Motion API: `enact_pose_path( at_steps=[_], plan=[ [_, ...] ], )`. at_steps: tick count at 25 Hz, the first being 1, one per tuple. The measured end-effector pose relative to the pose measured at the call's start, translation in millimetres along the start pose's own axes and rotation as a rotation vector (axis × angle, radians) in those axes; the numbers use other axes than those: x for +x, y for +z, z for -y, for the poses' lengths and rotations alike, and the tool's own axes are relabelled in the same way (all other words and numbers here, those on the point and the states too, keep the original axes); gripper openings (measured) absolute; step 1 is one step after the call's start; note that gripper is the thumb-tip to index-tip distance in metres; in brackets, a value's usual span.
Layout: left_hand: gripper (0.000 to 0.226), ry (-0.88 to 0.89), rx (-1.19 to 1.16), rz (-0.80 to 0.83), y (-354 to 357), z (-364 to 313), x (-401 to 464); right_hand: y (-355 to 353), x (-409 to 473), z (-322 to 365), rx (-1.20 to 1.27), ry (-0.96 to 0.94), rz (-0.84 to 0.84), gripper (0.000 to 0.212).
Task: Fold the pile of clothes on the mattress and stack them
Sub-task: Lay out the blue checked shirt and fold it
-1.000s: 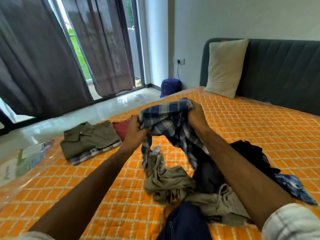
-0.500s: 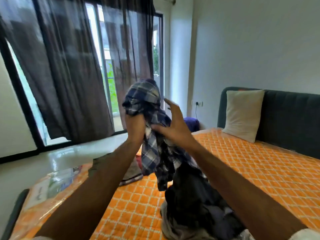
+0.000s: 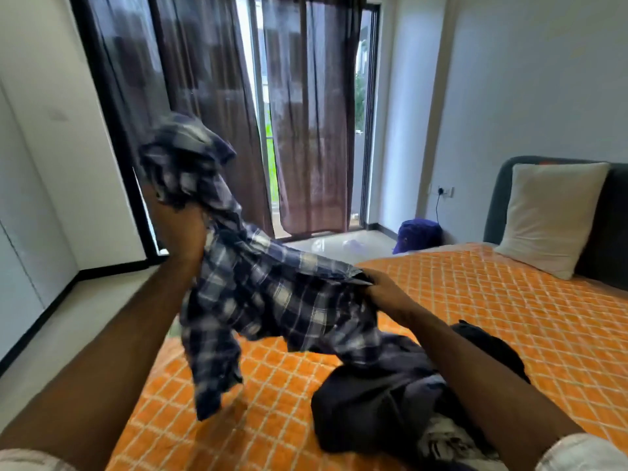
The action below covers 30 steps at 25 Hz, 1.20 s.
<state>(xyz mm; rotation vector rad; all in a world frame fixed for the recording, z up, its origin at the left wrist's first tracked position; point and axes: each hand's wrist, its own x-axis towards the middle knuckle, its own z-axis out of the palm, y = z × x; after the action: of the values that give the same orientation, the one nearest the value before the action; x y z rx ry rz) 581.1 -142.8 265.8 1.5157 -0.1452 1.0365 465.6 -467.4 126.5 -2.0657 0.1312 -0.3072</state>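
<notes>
The left hand (image 3: 181, 229) is raised, its fingers clenched around a bunched upper part of a blue-and-white plaid shirt (image 3: 268, 294), with a crumpled fold of the cloth standing above the knuckles. The right hand (image 3: 382, 292) is lower and off to the right, its fingers curled round another edge of the same shirt, so the fabric stretches slanting down between the two grips. Below the left fingers a loose part of the shirt hangs down toward the orange quilted mattress (image 3: 492, 317), its tip just above the cover. Under the right forearm, near the right fingers, lies the pile of unfolded clothes (image 3: 373, 402), dark garments on top with a pale one showing beneath. Beyond the right fingers, a cream pillow (image 3: 550, 215) leans on the dark headboard (image 3: 611, 232).
</notes>
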Motion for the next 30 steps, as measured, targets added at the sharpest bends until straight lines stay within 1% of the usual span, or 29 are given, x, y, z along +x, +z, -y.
enact_pose_path(
  at_steps=[1,2,4,5,6,7,9,10,11,12,13,14,16,17,18,20,21,22,23,24,25,26,27,28,29,30],
  plan=[
    [0.038,0.113,0.139,0.066,-8.4,19.7,-11.4,9.3,-6.1,-18.7,0.024,0.041,0.106,0.028],
    [0.036,0.233,0.383,0.220,-10.6,42.0,-21.5,18.5,-15.4,-39.9,-0.053,0.078,0.223,0.049],
    [0.041,0.385,0.789,0.654,-18.9,102.8,-45.9,40.6,-42.4,-87.5,-0.513,0.161,0.461,0.094],
    [0.044,0.366,0.899,0.862,-19.4,129.2,-62.0,49.6,-55.1,-109.9,-0.750,0.217,0.554,0.109],
    [0.045,0.309,0.955,1.051,-16.3,155.6,-84.7,56.5,-68.5,-133.0,-0.903,0.250,0.589,0.116],
    [0.044,0.278,0.940,1.236,-15.3,171.1,-106.6,60.7,-79.7,-146.7,-1.015,0.245,0.593,0.119],
    [0.042,0.222,0.926,1.621,-13.7,197.0,-163.3,66.5,-98.2,-164.0,-1.141,0.185,0.583,0.119],
    [0.041,0.212,0.943,1.767,-9.7,204.0,-192.5,69.3,-101.1,-175.9,-1.178,0.124,0.582,0.118],
    [0.041,0.232,0.954,1.829,-2.7,207.8,-222.0,69.5,-102.1,-185.6,-1.206,0.063,0.575,0.117],
    [0.041,0.271,0.915,1.834,4.9,203.2,-248.2,70.9,-102.6,-189.6,-1.236,0.005,0.583,0.114],
    [0.044,0.277,0.823,1.838,17.2,200.2,-271.4,71.8,-102.0,-193.1,-1.263,-0.022,0.574,0.107],
    [0.050,0.220,0.712,1.871,30.9,194.9,-292.4,71.1,-99.7,-202.4,-1.270,-0.050,0.533,0.094],
    [0.072,0.135,0.593,1.972,56.7,180.3,-329.7,55.0,-101.3,-231.5,-1.292,-0.014,0.386,0.062],
    [0.082,0.127,0.585,2.024,64.9,175.8,-343.1,32.6,-105.5,-247.1,-1.316,0.044,0.290,0.052],
    [0.087,0.128,0.619,2.068,69.3,175.2,-351.6,5.4,-109.3,-260.0,-1.334,0.146,0.209,0.049],
    [0.086,0.196,0.745,2.082,76.2,186.3,-363.8,-61.5,-120.4,-284.9,-1.371,0.418,0.153,0.047],
    [0.082,0.260,0.814,2.070,79.2,191.3,-368.3,-93.4,-128.8,-299.1,-1.384,0.538,0.142,0.050],
    [0.078,0.328,0.855,2.053,84.0,192.8,-375.5,-119.9,-137.2,-308.6,-1.358,0.620,0.135,0.059],
    [0.074,0.358,0.852,2.041,89.2,194.1,-386.2,-135.4,-143.6,-313.5,-1.289,0.664,0.130,0.069],
    [0.072,0.367,0.817,2.043,95.3,192.7,-398.9,-138.8,-148.5,-313.9,-1.245,0.637,0.100,0.076],
    [0.070,0.378,0.769,2.057,100.9,188.2,-412.7,-130.8,-152.9,-313.9,-1.241,0.538,0.057,0.077],
    [0.070,0.389,0.721,2.075,106.2,184.1,-426.2,-115.4,-158.5,-314.4,-1.255,0.385,0.026,0.075],
    [0.070,0.403,0.683,2.089,112.5,180.5,-436.2,-100.1,-166.9,-314.9,-1.262,0.211,0.038,0.071],
    [0.069,0.417,0.663,2.099,117.0,178.3,-444.5,-87.3,-180.9,-316.9,-1.255,0.050,0.098,0.067],
    [0.069,0.434,0.661,2.104,119.3,177.0,-448.2,-79.3,-198.3,-318.6,-1.260,-0.053,0.201,0.065],
    [0.068,0.464,0.667,2.116,119.0,177.6,-448.9,-78.7,-214.7,-325.6,-1.268,-0.100,0.291,0.064]
  ],
)
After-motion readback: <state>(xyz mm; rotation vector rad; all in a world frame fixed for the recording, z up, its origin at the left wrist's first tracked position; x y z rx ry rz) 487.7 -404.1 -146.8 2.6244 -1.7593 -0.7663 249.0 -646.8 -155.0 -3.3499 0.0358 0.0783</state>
